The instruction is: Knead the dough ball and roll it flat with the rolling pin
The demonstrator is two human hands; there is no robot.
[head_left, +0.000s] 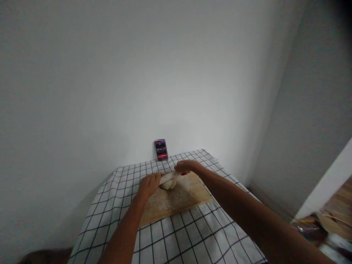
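Observation:
A pale rolling pin (168, 177) lies across a lump of dough (168, 184), touching its top. My left hand (150, 183) is closed round the pin's left end. Round its right end my right hand (185, 167) is closed too, a little farther back. The dough sits on a wooden board (165, 209) dusted with white flour (187, 185). Part of the dough is hidden behind the pin, and the fingers' undersides do not show.
A white tablecloth (181, 234) with dark grid lines covers the table under the board. At the back, a phone-like dark object (161, 149), blurred, leans against the wall (176, 91). Blurred items (313, 229) are at the lower right, off the table.

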